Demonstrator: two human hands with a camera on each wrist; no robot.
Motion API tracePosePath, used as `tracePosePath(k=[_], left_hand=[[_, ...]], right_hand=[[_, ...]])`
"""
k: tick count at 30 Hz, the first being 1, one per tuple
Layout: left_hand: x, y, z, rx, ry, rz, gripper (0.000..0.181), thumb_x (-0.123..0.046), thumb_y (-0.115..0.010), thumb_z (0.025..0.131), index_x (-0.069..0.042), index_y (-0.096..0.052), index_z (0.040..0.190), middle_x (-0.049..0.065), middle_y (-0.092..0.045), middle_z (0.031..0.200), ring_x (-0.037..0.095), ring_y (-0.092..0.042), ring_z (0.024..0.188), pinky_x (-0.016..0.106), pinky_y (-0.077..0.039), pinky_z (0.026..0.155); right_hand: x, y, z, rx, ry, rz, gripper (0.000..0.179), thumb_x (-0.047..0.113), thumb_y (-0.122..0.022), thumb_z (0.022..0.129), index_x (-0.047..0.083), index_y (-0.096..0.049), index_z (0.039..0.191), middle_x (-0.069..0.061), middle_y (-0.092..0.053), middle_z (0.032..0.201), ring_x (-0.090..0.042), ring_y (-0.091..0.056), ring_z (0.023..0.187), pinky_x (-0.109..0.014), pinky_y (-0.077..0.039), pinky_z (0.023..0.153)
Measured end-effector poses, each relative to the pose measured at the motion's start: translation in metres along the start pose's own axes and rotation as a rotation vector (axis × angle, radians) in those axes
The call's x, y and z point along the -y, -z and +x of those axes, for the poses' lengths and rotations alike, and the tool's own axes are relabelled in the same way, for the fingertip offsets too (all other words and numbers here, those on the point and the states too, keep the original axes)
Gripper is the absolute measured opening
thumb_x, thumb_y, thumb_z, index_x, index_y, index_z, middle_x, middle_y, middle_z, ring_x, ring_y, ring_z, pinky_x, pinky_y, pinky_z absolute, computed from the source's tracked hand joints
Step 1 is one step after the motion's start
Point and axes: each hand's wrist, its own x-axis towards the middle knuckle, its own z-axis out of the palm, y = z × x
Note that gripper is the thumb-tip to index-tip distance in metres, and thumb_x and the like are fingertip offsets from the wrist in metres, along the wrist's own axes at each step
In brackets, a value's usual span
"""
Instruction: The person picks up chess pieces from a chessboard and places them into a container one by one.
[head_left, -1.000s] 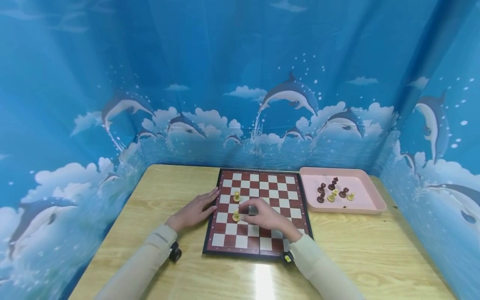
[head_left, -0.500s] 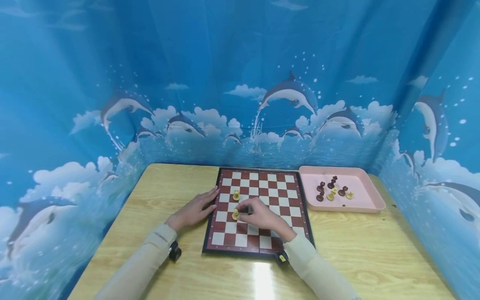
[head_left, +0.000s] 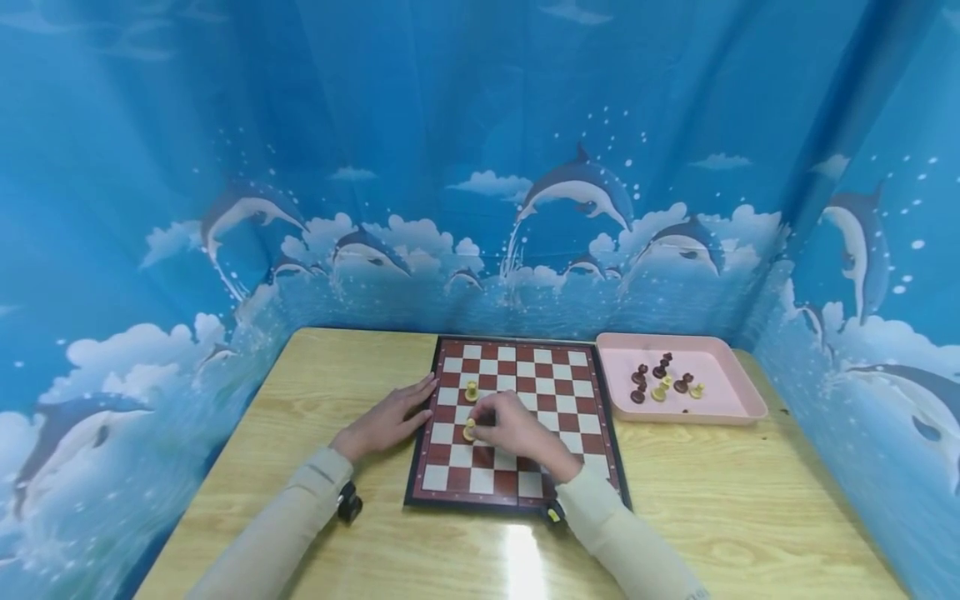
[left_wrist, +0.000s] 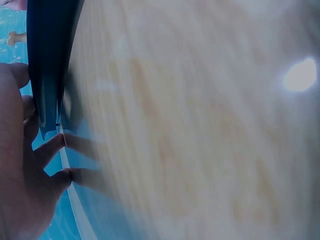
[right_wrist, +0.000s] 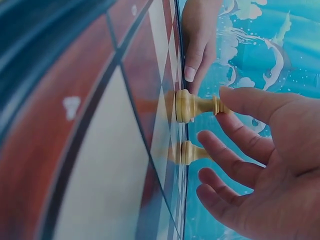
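A yellowish chess piece [head_left: 468, 430] stands upright on the left half of the chequered chessboard [head_left: 555, 388]. My right hand [head_left: 516, 429] pinches its top between thumb and index finger, the other fingers loosely bent, as the right wrist view shows; that top is hidden by the fingertips. Farther back on the board is a second yellowish chess piece [head_left: 472, 390], untouched. At the board's left edge lies my left hand [head_left: 385, 425], its fingers extended against the dark rim. In the left wrist view, the thumb and a finger of this hand [left_wrist: 20, 175] meet the tabletop.
Right of the board, a pink tray [head_left: 727, 377] holds several dark brown and yellowish chess pieces. The wooden table [head_left: 697, 500] runs up to a blue dolphin-print curtain [head_left: 420, 150] behind and at both sides.
My right hand has shifted slightly left, and its thumb and index finger have closed on the top of the nearer chess piece. The left hand has stayed put.
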Motion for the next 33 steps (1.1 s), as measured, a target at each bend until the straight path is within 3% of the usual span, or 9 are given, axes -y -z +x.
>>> tracePosePath(k=[4, 8, 11, 17, 26, 33], left_hand=[[-0.001, 0.000, 0.000, 0.000, -0.002, 0.002, 0.061, -0.041, -0.043, 0.109, -0.017, -0.024, 0.162, 0.005, -0.016, 0.170, 0.033, -0.025, 0.154, 0.056, -0.023, 0.125], [-0.002, 0.000, -0.001, 0.000, -0.006, 0.008, 0.061, -0.040, -0.043, 0.109, -0.015, -0.024, 0.162, 0.006, -0.017, 0.170, 0.034, -0.026, 0.153, 0.056, -0.023, 0.124], [-0.003, 0.001, -0.001, -0.012, -0.021, 0.014, 0.061, -0.037, -0.044, 0.109, -0.012, -0.025, 0.161, 0.009, -0.019, 0.169, 0.036, -0.027, 0.153, 0.058, -0.024, 0.124], [-0.003, 0.002, -0.001, -0.016, -0.028, 0.016, 0.061, -0.036, -0.045, 0.109, -0.010, -0.026, 0.161, 0.011, -0.020, 0.169, 0.037, -0.028, 0.152, 0.058, -0.025, 0.124], [-0.005, 0.001, 0.001, -0.008, -0.029, 0.000, 0.061, -0.037, -0.045, 0.109, -0.011, -0.026, 0.161, 0.010, -0.019, 0.169, 0.036, -0.026, 0.153, 0.056, -0.024, 0.124], [-0.001, -0.001, 0.004, -0.019, -0.020, 0.003, 0.063, -0.040, -0.045, 0.109, -0.012, -0.025, 0.162, 0.008, -0.018, 0.170, 0.036, -0.026, 0.153, 0.056, -0.024, 0.124]], right_hand=[[0.000, 0.001, 0.000, -0.025, -0.004, 0.007, 0.008, 0.013, -0.076, 0.091, 0.010, -0.076, 0.098, 0.000, -0.074, 0.100, -0.017, -0.067, 0.097, -0.039, -0.057, 0.091], [0.002, 0.006, -0.001, -0.100, 0.029, 0.076, 0.011, 0.013, -0.074, 0.093, 0.008, -0.075, 0.103, -0.004, -0.072, 0.113, -0.024, -0.064, 0.112, -0.050, -0.053, 0.101], [0.006, 0.013, -0.002, -0.134, 0.057, 0.132, 0.014, 0.016, -0.073, 0.094, 0.008, -0.075, 0.106, -0.003, -0.071, 0.116, -0.025, -0.063, 0.114, -0.056, -0.051, 0.099], [0.008, 0.020, -0.004, -0.130, 0.065, 0.149, 0.013, 0.019, -0.075, 0.093, 0.017, -0.076, 0.106, 0.002, -0.072, 0.114, -0.021, -0.063, 0.115, -0.058, -0.048, 0.106], [0.005, 0.026, -0.010, -0.194, 0.036, 0.193, 0.020, 0.012, -0.074, 0.094, 0.006, -0.074, 0.113, -0.003, -0.070, 0.117, -0.026, -0.062, 0.119, -0.056, -0.048, 0.107], [-0.003, 0.034, -0.016, -0.234, 0.057, 0.218, 0.019, 0.014, -0.073, 0.095, 0.008, -0.074, 0.112, -0.007, -0.070, 0.121, -0.028, -0.061, 0.120, -0.060, -0.045, 0.109]])
